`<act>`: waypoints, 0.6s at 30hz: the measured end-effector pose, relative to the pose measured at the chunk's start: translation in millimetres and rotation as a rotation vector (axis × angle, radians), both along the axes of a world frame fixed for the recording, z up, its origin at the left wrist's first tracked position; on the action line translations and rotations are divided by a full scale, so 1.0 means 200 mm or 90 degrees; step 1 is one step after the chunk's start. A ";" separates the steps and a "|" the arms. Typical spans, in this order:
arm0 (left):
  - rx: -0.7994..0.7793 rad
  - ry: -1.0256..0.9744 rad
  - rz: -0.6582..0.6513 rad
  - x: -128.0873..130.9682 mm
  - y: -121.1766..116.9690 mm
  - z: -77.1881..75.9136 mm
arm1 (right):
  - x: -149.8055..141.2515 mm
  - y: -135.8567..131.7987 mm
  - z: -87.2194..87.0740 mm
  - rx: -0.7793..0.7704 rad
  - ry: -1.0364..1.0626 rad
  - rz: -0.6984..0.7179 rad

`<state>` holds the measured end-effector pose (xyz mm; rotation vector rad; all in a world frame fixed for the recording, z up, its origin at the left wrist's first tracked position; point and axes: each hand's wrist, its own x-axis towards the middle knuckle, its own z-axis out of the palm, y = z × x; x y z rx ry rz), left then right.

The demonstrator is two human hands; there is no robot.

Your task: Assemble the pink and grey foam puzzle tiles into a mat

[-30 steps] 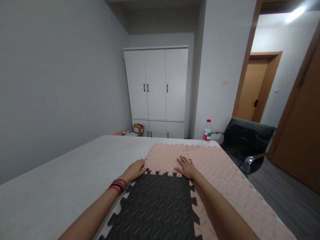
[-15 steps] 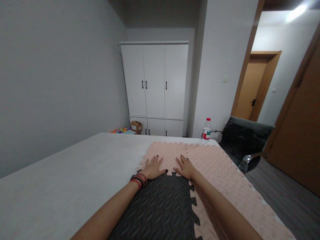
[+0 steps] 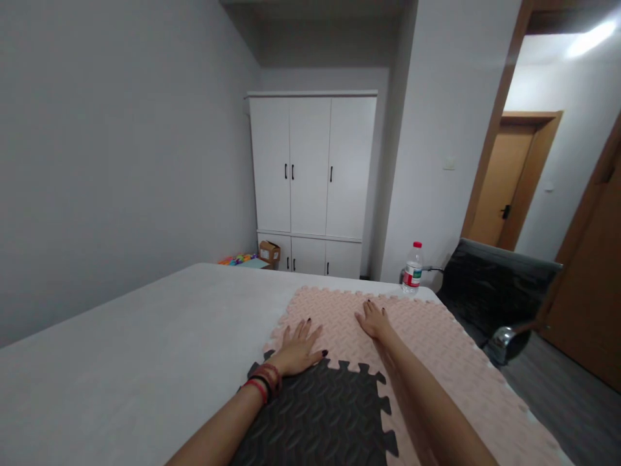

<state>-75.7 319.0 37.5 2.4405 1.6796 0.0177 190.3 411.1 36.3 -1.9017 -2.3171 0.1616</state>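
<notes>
Pink foam mats [image 3: 334, 317] with toothed edges lie flat on the white table, joined to one another. A black foam mat [image 3: 320, 414] lies nearer to me, its toothed far edge against the pink. My left hand [image 3: 297, 349] rests spread over the seam between black and pink, palm down and holding nothing. Farther forward and to the right, my right hand [image 3: 375, 319] lies on the pink surface with its fingers apart and nothing in them. Dark and red bands circle my left wrist.
A water bottle [image 3: 413, 268] with a red cap stands at the table's far right corner. Beyond the right edge is a black chair [image 3: 499, 285]. The white table [image 3: 145, 362] extends left to the wall. A cardboard box [image 3: 269, 253] and a white cabinet [image 3: 310, 168] are behind.
My right hand has moved forward and right, off the seam and onto the pink mat. My left hand stays at the seam. The view has shifted slightly.
</notes>
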 end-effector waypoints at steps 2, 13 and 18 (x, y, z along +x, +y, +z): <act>-0.012 -0.001 -0.009 -0.01 0.01 0.00 | 0.02 0.04 0.00 -0.025 -0.007 0.009; -0.013 -0.008 -0.012 -0.02 0.01 0.01 | -0.02 0.25 -0.04 -0.020 -0.002 -0.036; -0.011 -0.013 -0.002 -0.01 0.00 0.02 | -0.10 0.13 0.02 0.011 0.004 0.028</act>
